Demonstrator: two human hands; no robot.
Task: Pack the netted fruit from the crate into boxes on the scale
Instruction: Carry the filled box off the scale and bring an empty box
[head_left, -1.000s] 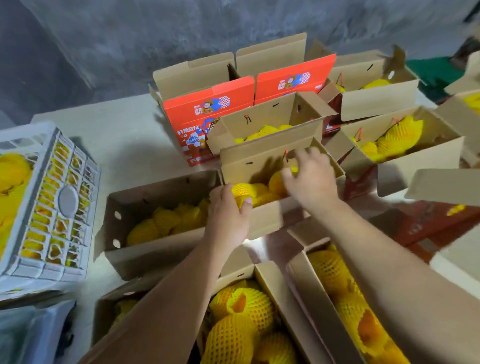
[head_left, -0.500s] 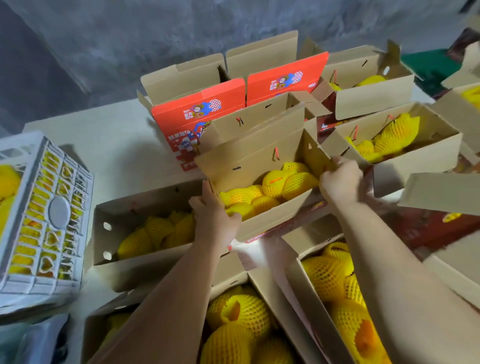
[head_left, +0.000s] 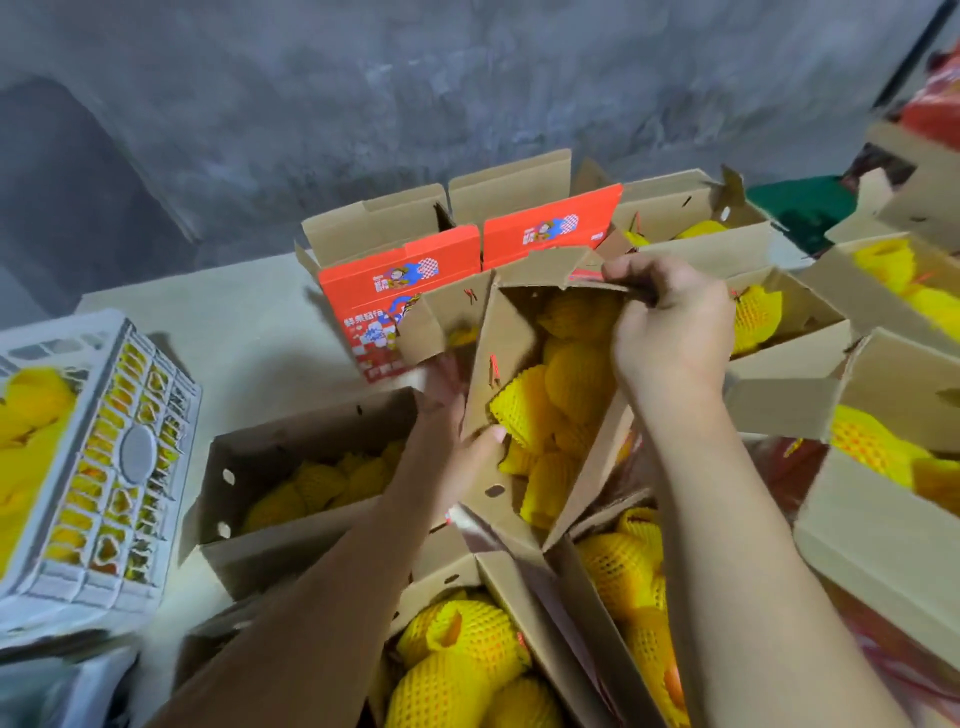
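Right hand (head_left: 670, 332) pinching tilted box (head_left: 511, 353) flap, left hand (head_left: 457, 415) gripping its side wall

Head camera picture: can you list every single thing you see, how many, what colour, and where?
held box: one, brown cardboard, centre, tilted, full of netted fruit
netted fruit: many, yellow, in the boxes and the crate
red boxes: two, red printed fronts, behind the held box
other open boxes: several, brown, all around; exact count unclear
crate: one, white plastic, far left
table: one, pale, under everything
wall: grey, behind
left hand: one, grips the held box's left side
right hand: one, fingers pinch its top flap
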